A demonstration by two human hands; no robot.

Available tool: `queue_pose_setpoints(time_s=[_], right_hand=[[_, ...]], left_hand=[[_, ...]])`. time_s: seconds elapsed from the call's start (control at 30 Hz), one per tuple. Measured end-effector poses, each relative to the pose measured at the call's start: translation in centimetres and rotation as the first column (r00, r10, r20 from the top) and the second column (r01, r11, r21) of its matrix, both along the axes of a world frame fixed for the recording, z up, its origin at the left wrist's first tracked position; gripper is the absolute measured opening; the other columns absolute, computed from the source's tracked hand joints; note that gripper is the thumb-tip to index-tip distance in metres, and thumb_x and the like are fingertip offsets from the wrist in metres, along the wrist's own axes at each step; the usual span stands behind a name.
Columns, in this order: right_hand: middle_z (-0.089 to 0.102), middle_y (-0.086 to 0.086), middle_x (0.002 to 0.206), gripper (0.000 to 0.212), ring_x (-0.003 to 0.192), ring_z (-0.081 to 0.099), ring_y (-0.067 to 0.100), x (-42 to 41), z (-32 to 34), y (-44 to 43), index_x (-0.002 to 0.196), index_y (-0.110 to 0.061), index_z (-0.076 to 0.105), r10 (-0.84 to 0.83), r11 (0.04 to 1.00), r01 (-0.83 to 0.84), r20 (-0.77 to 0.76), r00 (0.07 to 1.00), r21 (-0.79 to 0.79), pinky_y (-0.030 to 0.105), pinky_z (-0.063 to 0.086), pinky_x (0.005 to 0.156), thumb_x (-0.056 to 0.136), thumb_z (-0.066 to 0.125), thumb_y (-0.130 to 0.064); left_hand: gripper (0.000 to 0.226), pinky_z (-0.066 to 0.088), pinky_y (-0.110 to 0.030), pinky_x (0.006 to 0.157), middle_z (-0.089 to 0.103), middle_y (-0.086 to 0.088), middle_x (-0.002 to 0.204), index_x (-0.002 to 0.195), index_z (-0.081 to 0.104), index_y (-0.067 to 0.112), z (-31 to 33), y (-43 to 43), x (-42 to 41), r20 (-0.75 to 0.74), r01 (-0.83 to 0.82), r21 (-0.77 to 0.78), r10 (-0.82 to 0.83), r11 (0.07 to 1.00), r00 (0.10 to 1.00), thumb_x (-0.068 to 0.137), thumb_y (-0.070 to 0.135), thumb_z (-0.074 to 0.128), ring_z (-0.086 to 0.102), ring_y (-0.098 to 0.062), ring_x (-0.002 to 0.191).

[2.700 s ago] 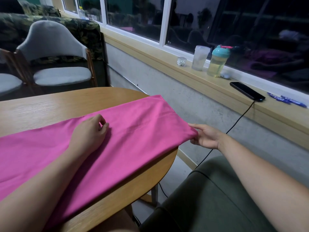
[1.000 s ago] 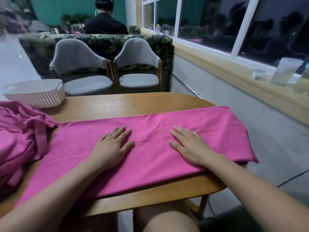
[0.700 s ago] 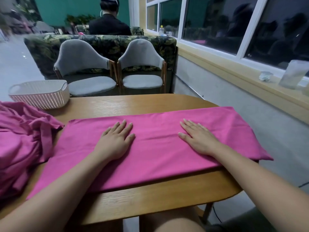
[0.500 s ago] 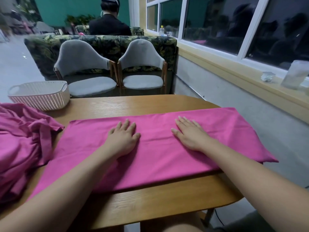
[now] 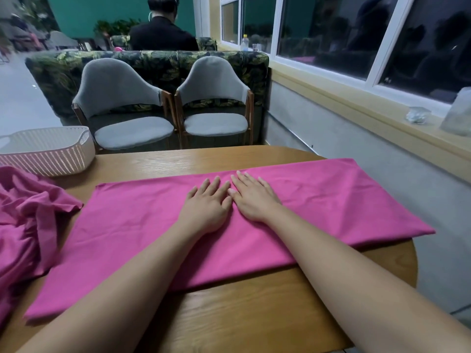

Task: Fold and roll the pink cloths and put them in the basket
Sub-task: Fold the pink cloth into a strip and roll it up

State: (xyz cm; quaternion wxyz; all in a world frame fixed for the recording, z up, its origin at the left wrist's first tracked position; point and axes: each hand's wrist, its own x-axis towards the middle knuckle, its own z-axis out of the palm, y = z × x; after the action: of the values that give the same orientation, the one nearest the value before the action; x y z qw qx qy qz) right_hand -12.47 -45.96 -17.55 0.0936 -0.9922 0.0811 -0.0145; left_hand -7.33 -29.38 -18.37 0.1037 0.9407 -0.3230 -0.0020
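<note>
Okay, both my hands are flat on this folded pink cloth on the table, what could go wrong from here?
1. The right end of the folded pink cloth hangs past the table edge, so rolling could drag it off.
2. The left hand and right hand press only its middle, so the ends may shift.
3. The crumpled pink pile lies just in front of the basket; a reach there might snag it.

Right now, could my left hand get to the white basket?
Probably yes: the left hand lies flat on the folded cloth, and only bare table separates it from the basket at the far left.
</note>
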Motion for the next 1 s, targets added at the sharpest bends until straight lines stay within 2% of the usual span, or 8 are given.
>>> queue_pose_setpoints(time_s=[0.2,0.5,0.73,0.83,0.9,1.0], right_hand=[[0.002,-0.009,0.176,0.069,0.161,0.000,0.009,0.2,-0.4,-4.2,0.169,-0.030,0.009,0.007,1.000,-0.007,-0.006,1.000,-0.004,0.043,0.001,0.132,0.108,0.015,-0.063],[0.004,-0.009,0.176,0.074,0.161,0.004,0.009,-3.7,-0.2,-17.4,0.169,-0.029,0.010,-0.208,0.976,0.206,-0.028,0.978,-0.074,0.040,0.005,0.132,0.106,0.015,-0.068],[0.010,-0.001,0.176,0.071,0.162,0.009,0.014,-7.2,-0.1,-25.6,0.168,-0.018,0.018,-0.361,0.931,0.359,-0.031,0.932,-0.061,0.036,0.006,0.131,0.110,0.022,-0.059],[0.020,0.009,0.174,0.071,0.161,0.016,0.021,-7.6,0.1,-25.1,0.165,-0.009,0.027,-0.449,0.891,0.452,0.060,0.891,-0.045,0.038,0.010,0.131,0.110,0.024,-0.054],[0.024,0.012,0.173,0.070,0.161,0.018,0.024,-7.6,0.6,-22.1,0.165,-0.010,0.029,-0.472,0.876,0.481,0.144,0.870,-0.030,0.042,0.012,0.131,0.110,0.022,-0.054],[0.017,0.003,0.175,0.068,0.162,0.010,0.018,-7.8,0.8,-15.6,0.166,-0.026,0.028,-0.308,0.951,0.310,0.159,0.938,0.012,0.045,0.007,0.132,0.108,0.019,-0.061]], left_hand=[[0.067,0.005,-0.045,0.131,0.003,0.004,0.177,0.167,0.013,0.041,-0.1,0.1,1.3,0.007,-0.021,0.008,0.021,1.000,1.000,0.105,0.065,0.019,0.002,-0.018,0.163],[0.067,0.004,-0.043,0.131,0.001,0.006,0.176,0.167,0.011,0.043,-0.5,0.1,1.5,0.027,-0.013,0.001,0.013,1.000,1.000,0.105,0.066,0.019,0.000,-0.016,0.163],[0.067,0.004,-0.043,0.131,0.001,0.006,0.176,0.167,0.011,0.043,-0.6,0.1,1.5,0.032,-0.015,-0.004,0.015,1.000,0.999,0.104,0.066,0.019,0.000,-0.016,0.163],[0.067,0.004,-0.044,0.131,0.001,0.006,0.176,0.167,0.011,0.043,-0.5,0.1,1.4,0.037,-0.016,0.002,0.016,1.000,0.999,0.104,0.065,0.018,0.001,-0.016,0.163],[0.066,0.004,-0.044,0.131,0.001,0.005,0.176,0.167,0.011,0.043,-0.4,0.0,1.3,0.035,-0.014,0.007,0.013,1.000,0.999,0.104,0.065,0.018,0.001,-0.016,0.163],[0.066,0.005,-0.044,0.131,0.001,0.005,0.176,0.166,0.011,0.043,-0.4,0.0,1.4,0.039,-0.016,0.014,0.015,1.000,0.999,0.104,0.066,0.018,0.001,-0.016,0.163]])
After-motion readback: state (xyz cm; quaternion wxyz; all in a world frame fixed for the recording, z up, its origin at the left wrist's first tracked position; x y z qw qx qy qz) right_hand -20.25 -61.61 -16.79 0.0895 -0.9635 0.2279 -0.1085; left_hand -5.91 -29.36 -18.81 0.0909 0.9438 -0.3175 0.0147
